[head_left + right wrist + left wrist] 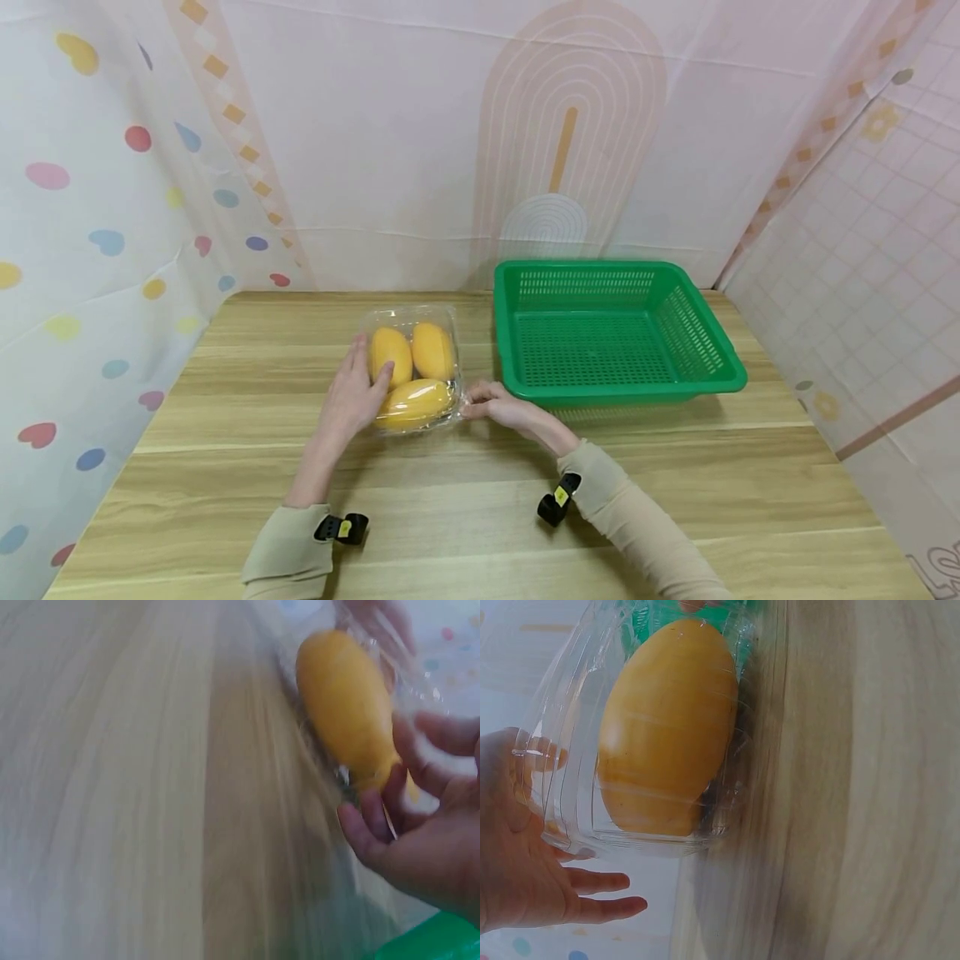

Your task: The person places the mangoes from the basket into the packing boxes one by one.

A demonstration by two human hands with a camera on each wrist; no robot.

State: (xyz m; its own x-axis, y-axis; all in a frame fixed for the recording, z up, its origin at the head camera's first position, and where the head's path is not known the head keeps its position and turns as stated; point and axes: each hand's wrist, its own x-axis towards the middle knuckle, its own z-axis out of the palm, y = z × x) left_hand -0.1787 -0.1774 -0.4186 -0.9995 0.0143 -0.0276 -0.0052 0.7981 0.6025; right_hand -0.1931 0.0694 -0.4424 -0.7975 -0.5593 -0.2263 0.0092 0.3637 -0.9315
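A clear plastic box (411, 314) holding three yellow mangoes (432, 350) rests on the table, left of the green basket. My left hand (356, 392) lies along the box's left side, thumb over the top. In the left wrist view, a mango (671, 727) shows through the plastic, and the lower fingers (604, 909) stretch out straight beside the box. At the right edge of the box, my right hand (501, 407) pinches the plastic between thumb and fingers. The right wrist view is blurred; its curled fingers (361, 831) sit by the near end of a mango (345, 697).
A green plastic basket (507, 350) with slotted walls stands at the right, close beyond my right hand. Under everything is a wood-grain table (450, 517). Patterned cloth (375, 150) hangs behind it and on both sides.
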